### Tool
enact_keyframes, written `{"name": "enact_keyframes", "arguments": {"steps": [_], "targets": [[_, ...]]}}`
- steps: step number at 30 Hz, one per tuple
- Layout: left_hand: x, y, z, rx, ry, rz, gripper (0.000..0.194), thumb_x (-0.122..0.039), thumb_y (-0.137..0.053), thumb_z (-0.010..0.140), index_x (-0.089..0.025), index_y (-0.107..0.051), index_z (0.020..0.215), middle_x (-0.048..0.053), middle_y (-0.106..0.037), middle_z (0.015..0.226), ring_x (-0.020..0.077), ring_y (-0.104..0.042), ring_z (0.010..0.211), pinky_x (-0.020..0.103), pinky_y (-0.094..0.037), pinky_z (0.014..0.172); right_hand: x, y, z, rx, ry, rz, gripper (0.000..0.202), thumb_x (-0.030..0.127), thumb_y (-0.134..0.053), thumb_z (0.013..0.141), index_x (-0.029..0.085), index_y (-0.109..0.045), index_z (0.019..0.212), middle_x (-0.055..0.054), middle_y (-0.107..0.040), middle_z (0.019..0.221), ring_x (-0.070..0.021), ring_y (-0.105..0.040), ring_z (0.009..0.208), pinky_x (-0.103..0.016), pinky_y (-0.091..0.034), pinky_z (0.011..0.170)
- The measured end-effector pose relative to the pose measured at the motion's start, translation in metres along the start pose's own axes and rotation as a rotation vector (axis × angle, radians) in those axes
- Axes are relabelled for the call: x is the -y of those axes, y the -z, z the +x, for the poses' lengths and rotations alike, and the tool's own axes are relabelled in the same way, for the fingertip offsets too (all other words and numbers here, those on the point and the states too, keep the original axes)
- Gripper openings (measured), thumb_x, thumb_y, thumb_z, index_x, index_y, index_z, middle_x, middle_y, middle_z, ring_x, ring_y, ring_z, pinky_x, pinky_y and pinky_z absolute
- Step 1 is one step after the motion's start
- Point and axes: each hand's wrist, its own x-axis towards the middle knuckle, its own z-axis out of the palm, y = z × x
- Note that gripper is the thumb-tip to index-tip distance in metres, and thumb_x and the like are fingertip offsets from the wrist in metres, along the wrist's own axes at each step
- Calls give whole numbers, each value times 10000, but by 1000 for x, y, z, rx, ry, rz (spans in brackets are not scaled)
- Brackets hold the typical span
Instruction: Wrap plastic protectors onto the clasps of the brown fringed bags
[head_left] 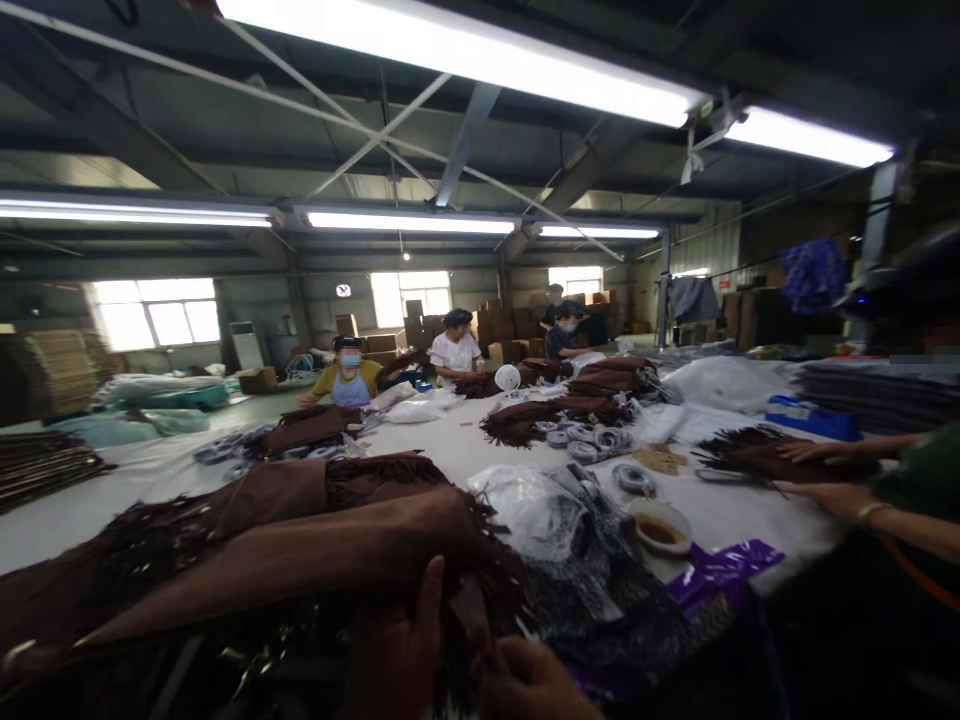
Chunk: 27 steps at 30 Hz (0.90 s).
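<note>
A folded brown fringed scarf [322, 545] lies across the near side of the table, on other dark fringed cloth. My left hand [416, 630] is closed on its near edge, the thumb up against the cloth; the fingers behind are in shadow. Low in the view, right of it, my right hand [525, 678] has its fingers pinched together at the hanging fringe and a small brownish flap [471, 612]. What exactly sits between those fingertips is too dark to make out. Clear plastic bags [532, 510] lie just beyond the right hand.
A co-worker's hands [832, 490] rest on a dark fringed cloth at the right. A bowl of brown content [661, 528], purple plastic packaging [724, 570] and rolled grey bands [634, 478] lie between. More brown fringed piles [562, 410] and several people are farther back.
</note>
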Motion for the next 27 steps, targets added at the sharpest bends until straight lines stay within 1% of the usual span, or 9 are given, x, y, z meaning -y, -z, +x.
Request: {"name": "enact_keyframes", "arguments": {"steps": [2,4,7,8,10,12,16,22,27], "targets": [[6,1,-5,-67,179,-25,413,-557,-640,732,-173,-747,839,159,-741,931,372,-618,1085,450,-455,985,11,3,9,16,60,-118,282,406,-673,775,128,-650,816,13,-632,576,-104,-550,472,-204,-372,467],[20,-6,-12,-62,519,-175,467,-564,-587,788,-116,-716,817,173,-725,801,355,-670,945,440,-530,834,22,11,19,-21,168,-327,267,375,-566,840,125,-652,807,2,-631,594,-114,-560,517,-221,-405,514],[52,-22,-27,-47,954,-638,400,-446,-530,876,-67,-648,923,122,-691,719,245,-687,694,358,-553,643,31,28,36,-229,386,-821,195,232,-545,841,123,-692,907,-82,-698,816,-188,-624,769,-314,-456,734],[62,-27,-34,-50,1041,-761,350,-396,-521,892,-68,-625,959,104,-684,723,210,-676,649,327,-545,611,31,32,39,-335,451,-927,213,185,-556,823,105,-687,971,-135,-694,950,-231,-612,912,-358,-437,836],[79,-34,-46,-40,1131,-930,289,-343,-508,908,-83,-593,1003,84,-679,754,175,-665,625,293,-532,585,26,35,39,-379,471,-975,286,158,-541,836,69,-651,1084,-204,-639,1121,-276,-542,1082,-398,-371,949],[88,-39,-55,-8,1166,-1019,293,-355,-492,918,-91,-587,999,88,-679,786,179,-671,654,294,-533,597,16,28,30,-305,443,-960,278,207,-522,870,81,-657,1077,-184,-653,1084,-257,-563,1035,-376,-387,926],[89,-45,-60,15,1182,-1171,327,-381,-460,934,-83,-593,953,109,-681,824,189,-683,737,303,-545,678,-15,-3,10,-74,272,-813,257,339,-537,870,139,-698,887,-59,-702,794,-174,-618,727,-277,-451,681],[83,-45,-59,-3,1199,-1164,275,-353,-545,893,-99,-624,961,100,-700,845,205,-691,755,316,-558,665,-37,-20,9,53,-116,-437,251,363,-561,783,156,-567,641,15,-582,544,-101,-502,427,-215,-329,422],[91,-26,-65,-409,965,-820,255,-303,-645,827,-154,-643,1034,77,-722,941,192,-689,800,298,-567,685,-41,-11,4,47,-198,-280,235,396,-537,750,177,-535,668,47,-548,504,-68,-443,357,-191,-267,368]]}}
